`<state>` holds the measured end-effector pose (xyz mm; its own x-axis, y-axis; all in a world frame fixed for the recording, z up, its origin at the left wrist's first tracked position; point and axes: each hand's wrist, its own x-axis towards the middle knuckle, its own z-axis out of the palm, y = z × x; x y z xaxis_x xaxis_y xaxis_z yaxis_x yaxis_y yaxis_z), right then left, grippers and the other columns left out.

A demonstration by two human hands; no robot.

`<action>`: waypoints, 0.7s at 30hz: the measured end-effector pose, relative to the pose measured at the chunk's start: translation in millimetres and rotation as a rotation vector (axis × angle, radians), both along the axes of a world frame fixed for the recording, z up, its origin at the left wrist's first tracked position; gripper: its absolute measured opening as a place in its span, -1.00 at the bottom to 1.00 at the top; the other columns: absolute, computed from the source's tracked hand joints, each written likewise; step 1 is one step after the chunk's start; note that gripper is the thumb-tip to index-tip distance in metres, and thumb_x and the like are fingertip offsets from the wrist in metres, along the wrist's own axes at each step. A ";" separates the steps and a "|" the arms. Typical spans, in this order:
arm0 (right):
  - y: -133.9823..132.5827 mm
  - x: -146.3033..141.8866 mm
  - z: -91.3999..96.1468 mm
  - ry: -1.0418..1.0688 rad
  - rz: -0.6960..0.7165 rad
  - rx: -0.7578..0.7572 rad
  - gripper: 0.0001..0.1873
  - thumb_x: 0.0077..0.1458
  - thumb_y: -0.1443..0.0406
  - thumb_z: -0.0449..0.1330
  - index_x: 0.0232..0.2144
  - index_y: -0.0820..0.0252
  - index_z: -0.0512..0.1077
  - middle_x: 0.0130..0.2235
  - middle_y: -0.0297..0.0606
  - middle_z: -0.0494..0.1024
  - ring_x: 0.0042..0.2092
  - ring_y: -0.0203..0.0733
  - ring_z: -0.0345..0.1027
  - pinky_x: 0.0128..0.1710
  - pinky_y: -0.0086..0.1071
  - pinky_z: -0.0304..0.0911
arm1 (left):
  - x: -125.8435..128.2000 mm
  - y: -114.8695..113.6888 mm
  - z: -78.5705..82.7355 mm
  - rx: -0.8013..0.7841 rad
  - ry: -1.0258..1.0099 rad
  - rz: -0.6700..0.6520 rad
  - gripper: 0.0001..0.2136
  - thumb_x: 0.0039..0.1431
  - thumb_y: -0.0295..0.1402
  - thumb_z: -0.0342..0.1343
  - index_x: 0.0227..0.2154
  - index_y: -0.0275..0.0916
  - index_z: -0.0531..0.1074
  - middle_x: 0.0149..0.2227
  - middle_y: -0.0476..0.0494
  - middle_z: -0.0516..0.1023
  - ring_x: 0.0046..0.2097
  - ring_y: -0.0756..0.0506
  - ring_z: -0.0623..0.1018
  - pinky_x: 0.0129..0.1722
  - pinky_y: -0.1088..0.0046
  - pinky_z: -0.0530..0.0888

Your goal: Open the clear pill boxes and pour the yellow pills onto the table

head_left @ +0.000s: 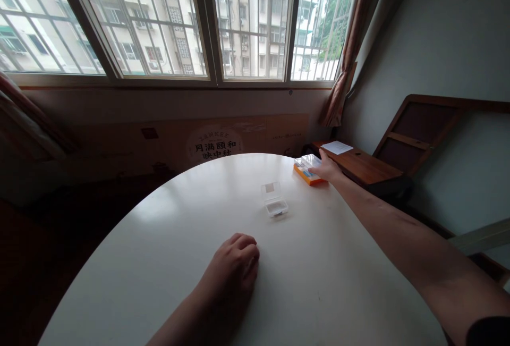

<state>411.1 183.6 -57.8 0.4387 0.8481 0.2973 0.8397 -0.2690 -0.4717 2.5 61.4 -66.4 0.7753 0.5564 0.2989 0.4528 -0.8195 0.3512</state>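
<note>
My right hand point(328, 169) touches the orange-bottomed box point(305, 173) at the white table's point(326, 261) far right edge, fingers parted around its right end; whether I grip it, I can't tell. My left hand point(237, 256) rests loosely curled, palm hidden, nearer me than the open clear case point(275, 205)

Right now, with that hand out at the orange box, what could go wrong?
The orange box sits near the edge of the white table, so a careless push from the right hand might send it off. The small clear case stands open, so if the left hand swept forward, it could knock the case and perhaps spill anything inside.
</note>
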 end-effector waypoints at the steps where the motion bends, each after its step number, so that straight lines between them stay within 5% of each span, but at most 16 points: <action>1: -2.3 -3.1 2.5 0.016 -0.011 0.016 0.04 -0.10 0.15 0.30 0.33 0.32 -0.07 0.15 0.15 0.23 0.17 0.06 0.17 0.14 -0.10 0.11 | -0.5 0.3 -1.4 0.000 0.003 0.000 -0.88 0.10 -0.52 -0.03 -0.44 -0.20 0.36 -0.22 -0.13 0.50 -0.17 -0.12 0.46 -0.16 0.32 0.46; 4: -16.4 -16.5 14.4 0.042 -0.012 0.105 -0.01 -0.06 0.18 0.26 0.33 0.28 -0.08 0.18 0.10 0.19 0.19 0.06 0.13 0.18 -0.09 0.08 | -2.6 1.3 -7.0 0.003 0.021 0.003 -0.87 0.12 -0.49 -0.01 -0.34 -0.17 0.40 -0.05 -0.14 0.48 -0.05 -0.16 0.46 -0.05 0.24 0.46; 8: -55.2 -47.4 30.2 0.052 0.116 0.228 0.02 -0.05 0.19 0.27 0.35 0.04 -0.16 0.17 -0.17 0.24 0.17 -0.15 0.18 0.19 -0.29 0.15 | -5.9 -0.2 -8.0 0.058 0.006 0.023 -0.63 0.12 -0.49 0.01 0.00 -0.09 0.34 0.18 -0.18 0.30 0.13 -0.22 0.36 0.05 0.13 0.43; 11: -96.4 -81.5 33.9 0.125 0.375 0.333 0.02 -0.03 0.20 0.28 0.36 0.01 -0.17 0.18 -0.15 0.23 0.18 -0.09 0.18 0.14 -0.21 0.23 | -8.5 -4.3 -1.0 0.132 -0.091 0.098 -0.58 0.19 -0.47 -0.01 0.12 -0.08 0.23 0.24 -0.21 0.22 0.20 -0.23 0.28 0.11 0.11 0.38; 16: -159.9 -150.1 28.0 0.385 0.676 0.180 0.05 -0.02 0.24 0.30 0.35 -0.16 -0.24 0.18 -0.16 0.21 0.13 -0.09 0.24 0.18 -0.03 0.18 | -14.6 -13.7 11.9 0.228 -0.283 0.178 -0.51 0.21 -0.37 0.05 0.19 -0.10 0.11 0.27 -0.26 0.12 0.25 -0.27 0.21 0.17 0.09 0.31; 21: -191.5 -202.6 14.1 0.687 0.861 0.053 0.19 -0.01 0.30 0.31 0.33 -0.23 -0.49 0.17 -0.15 0.19 0.09 -0.11 0.27 0.12 -0.02 0.26 | -19.3 -19.1 18.2 0.189 -0.333 0.095 -0.38 0.19 -0.22 0.08 0.26 -0.12 -0.01 0.30 -0.33 0.06 0.26 -0.34 0.20 0.15 0.03 0.32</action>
<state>208.5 -7.9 -43.7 -0.2072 0.9428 0.2612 0.2910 0.3143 -0.9036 -16.8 42.3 -48.3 0.5667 0.5318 0.6294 0.4165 -0.8439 0.3380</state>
